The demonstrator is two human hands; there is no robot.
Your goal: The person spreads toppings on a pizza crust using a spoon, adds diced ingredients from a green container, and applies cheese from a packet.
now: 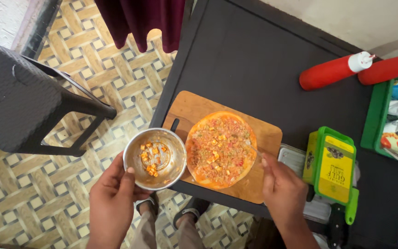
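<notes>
Two hands: left hand (112,198) holds steel bowl (155,158) beside pizza (221,149)

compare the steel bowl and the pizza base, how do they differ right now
The steel bowl is nearly empty, with a few orange cubes at its bottom; the pizza base is covered edge to edge in topping. The bowl is held by the left hand out past the table edge, while the pizza lies flat on the wooden board. The bowl is smaller and deep; the pizza is wider and flat. Both are round and carry the same orange cubes.

Bare dark table (254,64) beyond the board (194,108); red bottles (335,70), green containers (330,163) crowding right
</notes>
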